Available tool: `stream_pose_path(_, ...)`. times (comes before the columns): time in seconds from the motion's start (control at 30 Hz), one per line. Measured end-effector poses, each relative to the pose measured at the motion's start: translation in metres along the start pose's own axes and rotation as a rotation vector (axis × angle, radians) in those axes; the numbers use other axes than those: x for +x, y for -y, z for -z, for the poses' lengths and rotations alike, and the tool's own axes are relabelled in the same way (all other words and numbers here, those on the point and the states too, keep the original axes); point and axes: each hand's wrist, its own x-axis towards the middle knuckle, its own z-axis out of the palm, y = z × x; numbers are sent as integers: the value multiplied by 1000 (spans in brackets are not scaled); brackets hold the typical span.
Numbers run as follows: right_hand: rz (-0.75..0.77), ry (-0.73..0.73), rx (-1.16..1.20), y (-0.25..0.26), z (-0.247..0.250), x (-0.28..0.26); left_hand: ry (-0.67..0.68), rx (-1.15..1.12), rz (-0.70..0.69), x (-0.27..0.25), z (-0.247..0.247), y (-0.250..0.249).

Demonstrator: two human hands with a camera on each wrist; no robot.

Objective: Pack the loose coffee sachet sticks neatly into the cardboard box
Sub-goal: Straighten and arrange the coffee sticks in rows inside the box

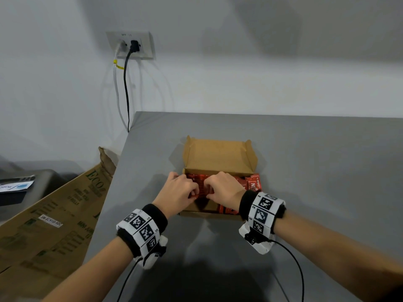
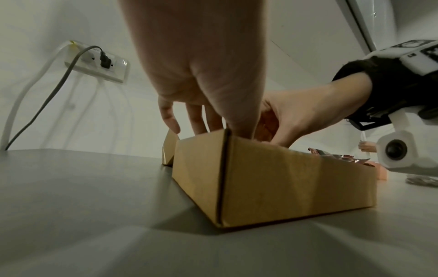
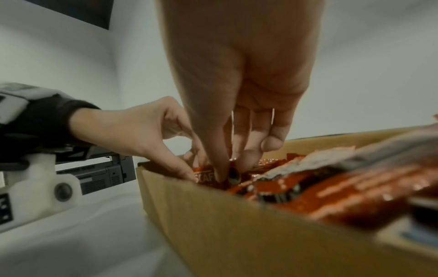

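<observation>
An open cardboard box [image 1: 218, 156] sits mid-table with its lid flap standing up at the far side. Red coffee sachet sticks [image 1: 253, 183] fill it, some lying askew at the right. Both hands are inside the box's left half. My left hand [image 1: 193, 194] pinches a sachet between thumb and fingers. My right hand [image 1: 209, 191], right beside it, has fingers curled down on the same bundle. In the right wrist view the right hand [image 3: 233, 165] presses fingertips into the red sachets [image 3: 279, 184], and the left hand [image 3: 189, 168] pinches one at the box's [image 3: 213, 221] corner.
The grey table [image 1: 316, 171] ends at a left edge near a large printed carton [image 1: 54, 216] leaning below it. A wall socket [image 1: 130, 45] with two cables is behind. Wrist camera cables trail towards me. A dark printer [image 3: 104, 173] stands off to the left.
</observation>
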Motion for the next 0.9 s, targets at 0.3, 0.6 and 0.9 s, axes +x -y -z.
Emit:
stream_pose_path(0.3,-80,10,22,-8,10,-4,-48,-23,19,3,-10,-1)
stream_pose_path(0.6,82,230,-178,-29,31,-19,-110,-50,18,0,-16,0)
stream_pose_path(0.9,145,159,-206,-30,25,-16,-98,-36,41,0,-16,-1)
